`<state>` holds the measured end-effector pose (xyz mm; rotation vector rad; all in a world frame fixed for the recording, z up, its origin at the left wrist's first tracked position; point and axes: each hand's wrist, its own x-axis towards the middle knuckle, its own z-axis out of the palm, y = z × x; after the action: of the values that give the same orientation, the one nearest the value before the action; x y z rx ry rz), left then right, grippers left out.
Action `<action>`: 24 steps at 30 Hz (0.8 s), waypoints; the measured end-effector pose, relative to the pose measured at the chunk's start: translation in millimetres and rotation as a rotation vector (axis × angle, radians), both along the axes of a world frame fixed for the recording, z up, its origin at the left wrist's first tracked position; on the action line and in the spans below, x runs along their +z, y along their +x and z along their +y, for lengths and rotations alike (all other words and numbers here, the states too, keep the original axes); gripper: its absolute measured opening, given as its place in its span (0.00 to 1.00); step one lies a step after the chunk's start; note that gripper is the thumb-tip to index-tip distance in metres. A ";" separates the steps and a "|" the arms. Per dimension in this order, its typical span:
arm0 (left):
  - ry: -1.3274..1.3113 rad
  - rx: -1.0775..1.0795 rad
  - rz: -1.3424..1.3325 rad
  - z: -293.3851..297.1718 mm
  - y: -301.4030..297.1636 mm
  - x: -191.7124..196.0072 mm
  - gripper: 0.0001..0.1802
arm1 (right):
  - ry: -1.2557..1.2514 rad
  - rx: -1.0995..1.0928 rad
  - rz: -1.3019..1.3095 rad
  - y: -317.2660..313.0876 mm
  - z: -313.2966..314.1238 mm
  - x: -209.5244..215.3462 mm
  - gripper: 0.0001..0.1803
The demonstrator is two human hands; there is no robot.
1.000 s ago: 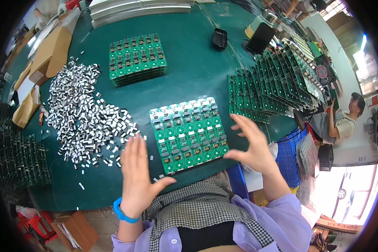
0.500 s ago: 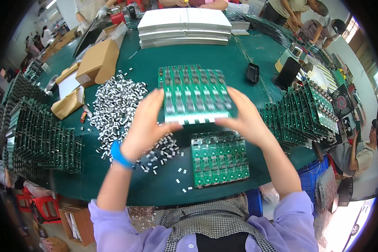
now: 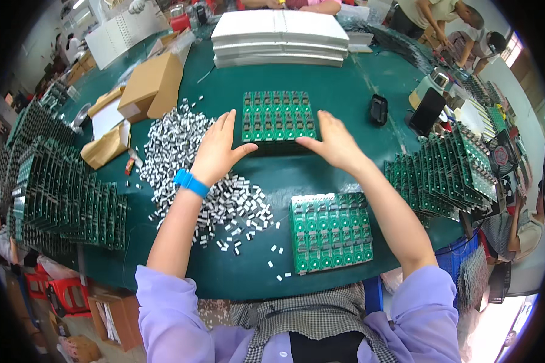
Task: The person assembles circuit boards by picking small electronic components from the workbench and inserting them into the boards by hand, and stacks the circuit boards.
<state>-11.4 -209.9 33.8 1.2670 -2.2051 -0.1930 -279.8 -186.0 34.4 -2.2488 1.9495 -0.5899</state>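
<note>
A green circuit board panel (image 3: 278,115), set with rows of dark components, lies flat on a low stack in the middle of the table. My left hand (image 3: 220,150) is open at its left side, fingers spread and thumb by the near left corner. On the right my open right hand (image 3: 337,144) has its thumb tip at the panel's near edge, with the other fingers beside the right edge. Whether either thumb touches is hard to tell. Closer to me lies another green circuit board panel (image 3: 333,233), with round pads along its near row.
Small black-and-white parts (image 3: 181,145) lie heaped left of the panels, several scattered nearer me. Upright circuit boards stand in rows at left (image 3: 72,199) and right (image 3: 442,172). Spiral-bound white sheets (image 3: 278,39), an open cardboard box (image 3: 154,88) and a black case (image 3: 378,109) are farther back.
Half a second ago both hands held the panel raised and tilted above the far stack. Now it lies flat there, and my hands have let go and spread beside it.
</note>
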 end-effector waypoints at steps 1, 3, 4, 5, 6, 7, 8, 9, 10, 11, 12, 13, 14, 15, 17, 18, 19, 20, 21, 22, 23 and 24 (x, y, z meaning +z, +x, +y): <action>0.044 -0.075 0.046 17.4 5.9 9.1 0.32 | -0.042 0.049 0.033 -1.8 13.5 8.5 0.43; 0.309 -0.198 0.077 66.3 17.2 18.0 0.15 | -0.075 0.153 -0.019 -0.9 51.5 24.8 0.36; 0.333 -0.209 0.024 95.9 23.2 11.5 0.12 | -0.070 0.209 -0.101 2.3 71.4 33.8 0.33; 0.265 -0.255 -0.107 121.6 24.3 9.5 0.12 | -0.044 0.261 -0.138 3.4 90.9 39.3 0.31; 0.324 -0.175 -0.150 145.7 22.9 8.0 0.12 | -0.021 0.320 -0.178 6.3 110.0 44.9 0.30; 0.310 -0.125 -0.142 161.5 20.9 2.5 0.12 | 0.018 0.345 -0.194 9.5 126.7 49.3 0.29; 0.271 -0.084 -0.084 171.4 17.5 -7.2 0.11 | 0.052 0.359 -0.203 10.8 144.1 52.3 0.29; 0.249 -0.068 -0.093 175.6 13.8 -12.6 0.11 | 0.044 0.380 -0.217 10.5 156.5 47.5 0.27; 0.229 -0.056 -0.099 177.8 11.2 -15.7 0.10 | 0.060 0.377 -0.252 12.4 167.4 47.6 0.25; 0.235 -0.058 -0.098 178.3 11.7 -16.7 0.10 | 0.062 0.381 -0.270 14.1 175.1 44.3 0.25; 0.230 -0.098 -0.037 176.6 12.9 -16.1 0.10 | 0.059 0.382 -0.288 15.9 181.9 41.7 0.25; 0.227 -0.138 0.023 176.0 13.2 -15.3 0.09 | 0.042 0.376 -0.343 19.4 188.8 39.4 0.25; 0.232 -0.144 0.024 179.7 9.2 -12.3 0.09 | 0.011 0.350 -0.412 25.2 196.5 35.4 0.24; 0.603 -0.139 0.557 187.3 2.1 -5.1 0.09 | -0.012 0.341 -0.488 32.3 204.8 31.8 0.24; 1.080 -0.201 1.212 198.6 -7.2 0.5 0.10 | -0.082 0.349 -0.588 45.1 212.4 23.2 0.23; 1.115 -0.205 1.336 204.7 -14.9 -2.0 0.11 | -0.129 0.369 -0.615 51.5 212.4 18.4 0.23; 1.113 -0.204 1.383 208.3 -21.8 -3.2 0.11 | -0.103 0.330 -0.686 56.5 212.9 16.4 0.21; 1.111 -0.204 1.431 211.2 -27.2 -4.3 0.11 | -0.104 0.324 -0.683 58.0 211.7 15.9 0.21; 1.115 -0.205 1.431 214.2 -30.0 -5.8 0.11 | -0.036 0.280 -0.751 59.0 209.6 15.6 0.19; 1.035 -0.192 1.403 217.1 -32.1 -7.4 0.10 | 0.032 0.234 -0.818 59.4 208.0 15.5 0.18; 0.954 -0.178 1.372 220.1 -34.2 -8.6 0.10 | -0.010 0.245 -0.812 59.4 207.4 15.4 0.17; 0.959 -0.179 1.375 223.7 -37.1 -9.7 0.10 | -0.007 0.241 -0.809 59.3 208.4 13.9 0.17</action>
<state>-48.5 13.8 24.1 0.8022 -0.9223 -1.7291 -220.5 22.4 48.4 -1.7710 1.2525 -1.2172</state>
